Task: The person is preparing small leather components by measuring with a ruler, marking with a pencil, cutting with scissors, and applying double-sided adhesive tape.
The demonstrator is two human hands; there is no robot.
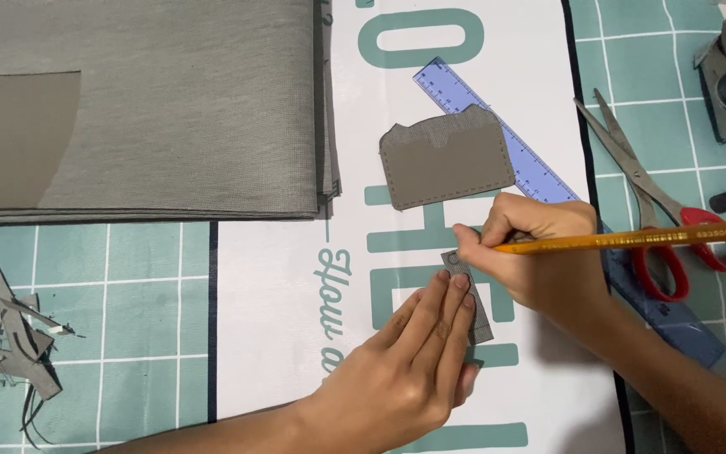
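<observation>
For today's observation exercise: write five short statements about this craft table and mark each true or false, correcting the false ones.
1. The right hand holds a yellow pencil. True.
2. The left hand presses flat on a small grey strip. True.
3. The scissors are in the left hand. False: they lie on the green cutting mat, right of the hands, untouched.
4. The blue ruler lies partly under a grey cut piece. True.
5. The grey offcuts are piled at the right edge. False: they lie at the left edge.
</observation>
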